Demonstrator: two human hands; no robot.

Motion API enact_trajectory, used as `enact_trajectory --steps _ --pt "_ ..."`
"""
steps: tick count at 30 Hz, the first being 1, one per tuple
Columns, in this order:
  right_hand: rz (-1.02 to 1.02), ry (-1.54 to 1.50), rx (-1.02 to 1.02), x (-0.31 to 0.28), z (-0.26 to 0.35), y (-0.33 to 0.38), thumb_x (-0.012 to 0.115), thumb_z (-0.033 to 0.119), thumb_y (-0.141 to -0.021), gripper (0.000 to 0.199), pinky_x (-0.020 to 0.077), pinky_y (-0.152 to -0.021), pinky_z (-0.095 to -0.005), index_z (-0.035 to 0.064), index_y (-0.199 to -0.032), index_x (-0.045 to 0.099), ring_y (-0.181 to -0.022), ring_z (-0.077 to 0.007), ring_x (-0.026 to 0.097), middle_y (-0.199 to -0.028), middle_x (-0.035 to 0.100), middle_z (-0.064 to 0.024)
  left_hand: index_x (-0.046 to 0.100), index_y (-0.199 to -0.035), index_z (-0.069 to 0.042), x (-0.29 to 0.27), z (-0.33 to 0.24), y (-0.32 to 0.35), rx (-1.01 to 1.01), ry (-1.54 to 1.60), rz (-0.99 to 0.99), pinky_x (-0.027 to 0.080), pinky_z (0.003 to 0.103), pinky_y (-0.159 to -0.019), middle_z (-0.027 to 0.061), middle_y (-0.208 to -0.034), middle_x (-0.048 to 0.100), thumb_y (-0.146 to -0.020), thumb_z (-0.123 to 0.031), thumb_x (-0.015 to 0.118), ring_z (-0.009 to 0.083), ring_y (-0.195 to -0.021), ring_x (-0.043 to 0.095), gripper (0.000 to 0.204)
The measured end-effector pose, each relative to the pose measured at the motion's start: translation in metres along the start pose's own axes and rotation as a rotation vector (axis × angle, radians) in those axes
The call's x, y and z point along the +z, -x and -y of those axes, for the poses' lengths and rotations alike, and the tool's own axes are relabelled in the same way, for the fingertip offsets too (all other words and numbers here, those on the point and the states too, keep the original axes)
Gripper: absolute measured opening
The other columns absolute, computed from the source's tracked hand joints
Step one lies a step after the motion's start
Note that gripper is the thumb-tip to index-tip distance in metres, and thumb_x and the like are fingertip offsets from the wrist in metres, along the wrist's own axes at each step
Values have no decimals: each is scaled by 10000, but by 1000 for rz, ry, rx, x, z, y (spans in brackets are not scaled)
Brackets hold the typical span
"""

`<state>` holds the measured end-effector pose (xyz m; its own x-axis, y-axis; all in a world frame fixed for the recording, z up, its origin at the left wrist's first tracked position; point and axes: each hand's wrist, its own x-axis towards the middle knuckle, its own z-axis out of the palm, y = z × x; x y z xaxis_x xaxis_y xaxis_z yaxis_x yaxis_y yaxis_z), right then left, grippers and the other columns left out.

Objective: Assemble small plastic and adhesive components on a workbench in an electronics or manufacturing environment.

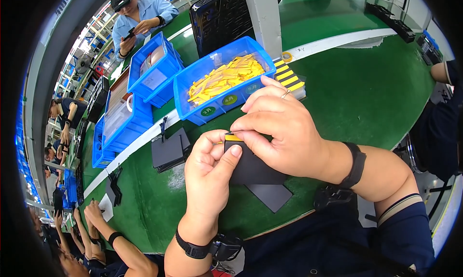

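A thin, flat black panel is held up in front of me, with a narrow yellow strip across its upper left corner. My left hand is closed on that corner, thumb on the panel's face. Over the same top edge my right hand pinches thumb and forefinger together by the strip; whatever lies between those fingertips is hidden. Beneath the held panel, another dark panel rests on the green table. Just beyond my hands stands a blue bin full of small yellow strips.
Black panels are stacked left of my hands. More blue bins line the left. Behind the bin are a grey post and a black tray. Yellow-and-black strips lie right of it. A co-worker sits across; others work left.
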<state>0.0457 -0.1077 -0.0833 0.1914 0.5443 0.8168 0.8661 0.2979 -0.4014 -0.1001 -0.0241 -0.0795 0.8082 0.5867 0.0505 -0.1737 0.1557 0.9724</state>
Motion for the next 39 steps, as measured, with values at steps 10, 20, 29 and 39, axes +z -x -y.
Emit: enact_trajectory --steps 10,20,29,39 --pt "62 95 -14 -3 2 -3 711 79 -640 134 385 -964 -482 53 -739 623 -876 -251 562 -841 561 -65 480 -1116 16 6 -1 1 29 -121 22 446 194 -766 88 -1009 632 -891 26 528 85 -906 579 230" --pt "56 171 -213 -10 2 -10 702 58 -647 128 360 -1000 -506 50 -737 612 -1047 -290 532 -974 587 -72 474 -1117 23 -5 0 -2 15 7 -30 469 219 -795 101 -1009 638 -898 18 510 101 -890 596 222" --pt "-7 29 -192 -11 3 -10 700 4 -654 174 354 -993 -528 78 -795 630 -1001 -292 583 -914 634 -30 457 -1118 11 -4 -1 -2 40 37 12 441 208 -829 94 -1035 627 -906 9 503 96 -926 580 217" --pt "94 -113 -83 -8 1 -8 696 17 -683 145 375 -977 -509 72 -787 611 -951 -275 588 -877 621 -38 451 -1161 0 5 -5 3 218 -193 -32 408 191 -785 75 -1009 628 -895 20 519 74 -905 555 276"
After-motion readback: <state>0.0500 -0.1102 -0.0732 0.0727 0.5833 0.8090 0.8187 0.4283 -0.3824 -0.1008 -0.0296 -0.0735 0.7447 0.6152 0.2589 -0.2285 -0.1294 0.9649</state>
